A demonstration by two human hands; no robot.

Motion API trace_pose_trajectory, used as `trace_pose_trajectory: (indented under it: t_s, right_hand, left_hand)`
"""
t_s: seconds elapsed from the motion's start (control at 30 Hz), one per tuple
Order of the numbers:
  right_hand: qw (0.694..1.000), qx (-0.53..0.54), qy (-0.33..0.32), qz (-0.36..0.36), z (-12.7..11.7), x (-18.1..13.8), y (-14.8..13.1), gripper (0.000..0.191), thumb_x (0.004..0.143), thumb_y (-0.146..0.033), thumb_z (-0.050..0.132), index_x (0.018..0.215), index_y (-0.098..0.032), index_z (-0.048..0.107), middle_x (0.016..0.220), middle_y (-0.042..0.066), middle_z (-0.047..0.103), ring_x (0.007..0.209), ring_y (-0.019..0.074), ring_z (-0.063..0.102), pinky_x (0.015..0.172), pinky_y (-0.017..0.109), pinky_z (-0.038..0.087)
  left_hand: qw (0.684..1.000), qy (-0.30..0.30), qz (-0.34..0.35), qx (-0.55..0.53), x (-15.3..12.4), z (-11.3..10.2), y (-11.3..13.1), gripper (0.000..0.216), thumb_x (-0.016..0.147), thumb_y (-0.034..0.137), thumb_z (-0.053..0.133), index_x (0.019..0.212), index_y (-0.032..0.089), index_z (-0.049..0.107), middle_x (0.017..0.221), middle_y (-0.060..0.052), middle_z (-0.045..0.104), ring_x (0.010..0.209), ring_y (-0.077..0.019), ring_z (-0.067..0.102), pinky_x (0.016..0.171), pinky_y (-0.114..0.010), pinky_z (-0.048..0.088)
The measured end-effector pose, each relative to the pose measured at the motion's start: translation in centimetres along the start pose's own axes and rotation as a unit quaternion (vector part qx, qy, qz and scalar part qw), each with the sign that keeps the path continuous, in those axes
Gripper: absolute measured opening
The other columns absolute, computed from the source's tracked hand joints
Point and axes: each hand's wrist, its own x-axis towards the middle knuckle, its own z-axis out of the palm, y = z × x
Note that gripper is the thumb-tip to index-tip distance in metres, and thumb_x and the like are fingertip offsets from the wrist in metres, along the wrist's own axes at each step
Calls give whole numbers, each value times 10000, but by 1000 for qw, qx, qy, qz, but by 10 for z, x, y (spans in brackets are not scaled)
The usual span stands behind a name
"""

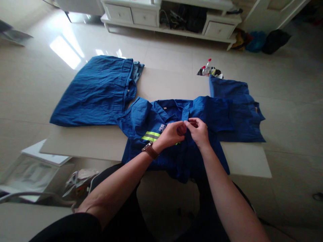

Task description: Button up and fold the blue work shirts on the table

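A blue work jacket (151,121) with a yellow reflective stripe (150,136) lies collar-up on a low beige table (83,143), its hem hanging over the near edge. My left hand (171,134), a brown watch on its wrist, pinches the jacket's front edge just below the collar. My right hand (199,131) pinches the opposite front edge, fingertips touching the left hand's. Both hands are closed on the fabric at the chest.
A folded blue garment (96,90) lies on the table's left, another blue garment (237,107) on the right. Bottles and small items (209,70) stand at the far edge. A white drawer cabinet (171,16) stands behind, bags (262,40) on the floor, papers (42,158) at lower left.
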Motion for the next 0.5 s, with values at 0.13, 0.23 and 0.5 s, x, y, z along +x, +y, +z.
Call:
trace_pose_trajectory:
  t_s: [0.13,0.23,0.5]
  right_hand:
    - [999,-53,-2,-4,0,0,6,375,694,-370,681,986,-144,743,770,64,723,672,185,617,680,332,516]
    - [998,-61,-6,-6,0,0,7,401,680,-313,630,1016,-137,761,746,52,714,663,188,613,680,337,514]
    - [998,-54,-31,-27,-3,-6,0,407,689,-306,599,1023,-147,770,772,48,702,682,188,604,705,342,512]
  left_hand:
    - [996,-76,-21,46,3,-11,1,63,763,148,684,805,170,642,744,7,675,681,-115,625,633,-218,503]
    - [988,50,-31,143,10,-25,-7,106,825,152,629,918,182,670,908,-39,721,856,-166,670,774,-286,549]
    - [937,90,-53,334,14,-39,-43,258,832,163,689,1077,244,696,1204,-94,722,1248,-305,563,1113,-533,371]
